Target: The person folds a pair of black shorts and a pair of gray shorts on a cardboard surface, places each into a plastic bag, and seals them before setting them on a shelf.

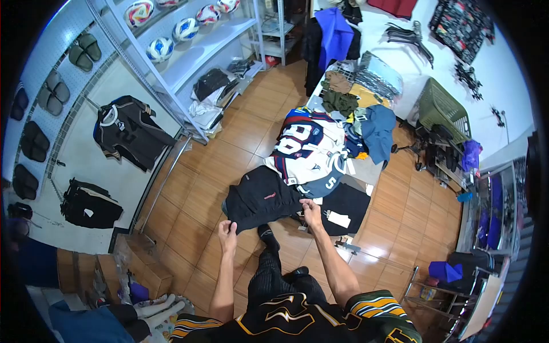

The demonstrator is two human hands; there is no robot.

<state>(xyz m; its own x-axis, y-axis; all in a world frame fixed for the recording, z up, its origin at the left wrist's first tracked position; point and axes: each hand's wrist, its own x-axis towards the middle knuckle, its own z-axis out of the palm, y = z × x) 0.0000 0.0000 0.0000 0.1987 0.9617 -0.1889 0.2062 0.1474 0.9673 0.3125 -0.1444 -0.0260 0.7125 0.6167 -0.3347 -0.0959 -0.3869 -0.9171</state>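
Note:
A black garment [260,197] with a small red mark is spread between my hands, partly over the near left end of a clothes-covered table. My left hand [227,233] pinches its lower left corner. At its right edge, my right hand [310,212] has its fingers closed on the cloth. Just beyond lies a white and navy jersey [309,143] with large numbers. A grey jersey piece with a 5 [329,182] sits beside a folded black garment [350,207], on which a white tag [338,219] rests.
More clothes [374,134] are heaped at the table's far end. Shelves with balls [184,30] stand at the upper left, near a hanging dark jersey [128,131]. A green basket [440,108] is at the right. Cardboard boxes [143,263] sit at the lower left.

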